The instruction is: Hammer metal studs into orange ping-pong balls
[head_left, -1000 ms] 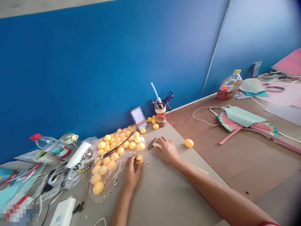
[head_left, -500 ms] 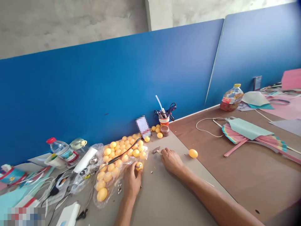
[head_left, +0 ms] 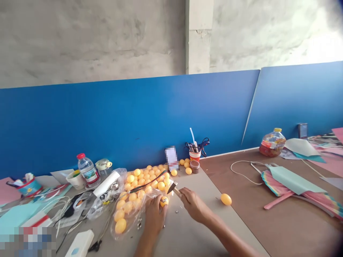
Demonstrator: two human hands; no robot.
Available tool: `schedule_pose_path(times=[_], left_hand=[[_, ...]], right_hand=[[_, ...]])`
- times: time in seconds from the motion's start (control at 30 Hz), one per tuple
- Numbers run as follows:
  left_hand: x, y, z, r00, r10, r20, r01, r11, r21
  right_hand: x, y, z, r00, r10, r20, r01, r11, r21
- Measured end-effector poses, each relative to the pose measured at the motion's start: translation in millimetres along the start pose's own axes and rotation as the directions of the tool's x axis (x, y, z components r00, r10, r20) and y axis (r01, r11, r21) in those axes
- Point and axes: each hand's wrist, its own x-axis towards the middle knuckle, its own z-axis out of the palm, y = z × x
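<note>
My left hand (head_left: pixel 154 216) is closed around an orange ping-pong ball (head_left: pixel 164 201) with dark markings on its top. In my right hand (head_left: pixel 191 201) is the pale handle of a small hammer (head_left: pixel 172 187), its dark head just above and to the right of that ball. A clear plastic bag (head_left: pixel 128 223) full of orange balls lies left of my left hand, with a dark strap (head_left: pixel 150 184) across it. Small shiny metal pieces (head_left: pixel 139 224) lie on the table near my left wrist. One loose orange ball (head_left: pixel 225 199) rests right of my right hand.
Behind stand a cup of pens and tools (head_left: pixel 195 156), a small brown-lidded jar (head_left: pixel 194 166) and a blue partition (head_left: pixel 120 125). Bottles (head_left: pixel 89 171), cables and a white box (head_left: pixel 80 244) crowd the left. A juice bottle (head_left: pixel 272 142) and colourful papers (head_left: pixel 297 182) lie right.
My right hand has lifted the hammer, bringing its head close to the ball in my left hand. The view has tilted upward, so the table sits lower.
</note>
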Motion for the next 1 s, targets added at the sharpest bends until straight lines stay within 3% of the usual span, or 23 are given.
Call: schedule_pose_path(times=[0.1, 0.37, 0.47, 0.57, 0.63, 0.73, 0.9, 1.0], left_hand=[[1, -1, -1.5, 1.0, 0.014, 0.014, -0.013, 1.0, -0.024], [1, 4, -1.2, 0.996, -0.061, 0.059, 0.06, 0.998, 0.013], [1, 7, -3.1, 0.996, -0.066, 0.068, 0.066, 0.998, 0.007], [0, 8, -4.9, 0.994, -0.061, 0.089, 0.061, 0.998, 0.013], [0, 10, -5.5, 0.994, -0.064, 0.085, 0.063, 0.998, 0.018], [0, 12, -5.6, 0.996, -0.056, 0.076, 0.055, 0.998, 0.013], [-1, 10, -4.2, 0.993, -0.067, 0.102, 0.066, 0.998, 0.01], [0, 9, -4.1, 0.987, -0.076, 0.141, 0.075, 0.997, 0.008]], right_hand=[[-2, -7, 3, 0.999, -0.045, -0.027, 0.046, 0.999, 0.028], [-3, -5, 15, 1.0, -0.01, -0.026, 0.011, 0.999, 0.04], [-1, -5, 14, 0.996, 0.092, 0.005, -0.092, 0.987, 0.131], [1, -1, 11, 0.971, 0.205, 0.125, -0.225, 0.958, 0.176], [3, 1, 7, 0.962, 0.22, 0.163, -0.245, 0.957, 0.154], [7, 1, 4, 0.969, 0.226, 0.103, -0.235, 0.968, 0.085], [9, 5, 18, 0.994, 0.085, -0.072, -0.096, 0.983, -0.159], [1, 15, 32, 0.992, -0.081, -0.097, 0.044, 0.941, -0.337]])
